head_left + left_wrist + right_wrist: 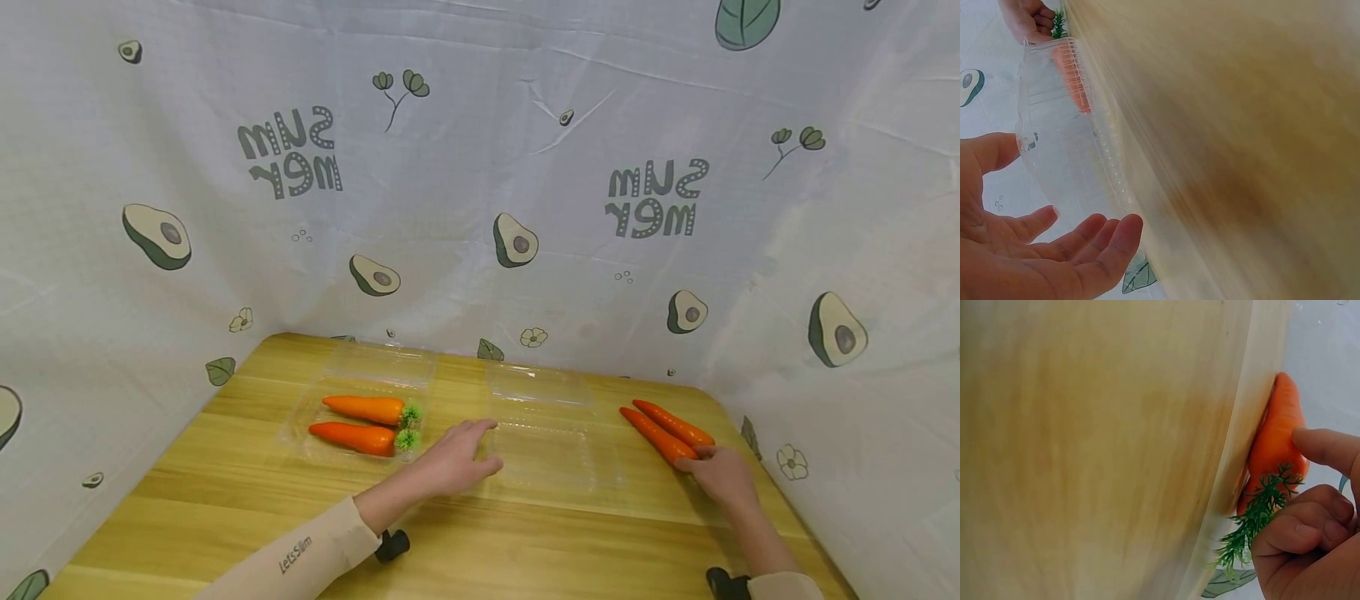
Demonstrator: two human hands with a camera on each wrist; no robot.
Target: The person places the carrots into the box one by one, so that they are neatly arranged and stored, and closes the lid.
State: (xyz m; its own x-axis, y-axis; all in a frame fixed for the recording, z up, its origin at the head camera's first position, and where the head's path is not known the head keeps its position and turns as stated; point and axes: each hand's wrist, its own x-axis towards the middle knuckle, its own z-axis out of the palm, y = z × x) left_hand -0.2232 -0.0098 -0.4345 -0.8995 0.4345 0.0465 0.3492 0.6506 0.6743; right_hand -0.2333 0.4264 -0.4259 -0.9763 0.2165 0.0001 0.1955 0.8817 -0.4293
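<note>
Looked approx. half done, judging by layout: 2 carrots [365,409] lay side by side in the L clear container [367,385], while the front carrot [656,435] & rear carrot [673,422] were on the table [525,542], R of the R clear container [543,454], i.e. not yet boxed. R hand [723,477] pinched the front one's thick end, w/ the rear one just beside it. L hand [453,458] held nothing, fingers spread, at the R container's L edge, btwn both pairs; couldn't tell if it touched plastic.

Orange carrots [1280,434] (green tops [1264,500]), yellowish table [525,537], white avocado-patterned cloth [450,167].
</note>
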